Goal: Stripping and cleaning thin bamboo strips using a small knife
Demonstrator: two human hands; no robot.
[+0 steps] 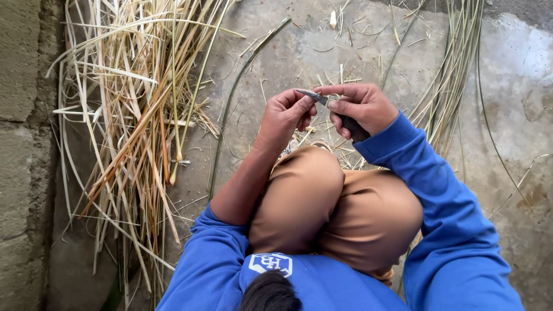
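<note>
Person is squatting on a concrete floor point(322, 52), knees in tan trousers point(340, 201), blue sleeves point(438, 190) reaching fwd. Right hand point(363, 106) is gripping a small knife point(331, 109): fingers are wrapping tight round the dark handle, w/ the short blade pointing left toward the other hand. Left hand point(285, 115) is sitting just beside the blade tip, fingers curling in & thumb pressing near the blade; it's pinching sth thin, prob a cane strip, but it's too small to tell for sure. Both hands are meeting above & in front of the knees, almost touching.

To the left, a big heap of dry split reeds point(132, 115) is lying against a rough block wall point(23, 144), yellow & orange-brown strips fanning out. A single long green stem point(230, 109) is curving across the floor betw. heap & hands. Another bundle of green-grey stems point(455, 75) is running up on the right side. Small shavings point(345, 75) are scattering over the floor beyond the hands.
</note>
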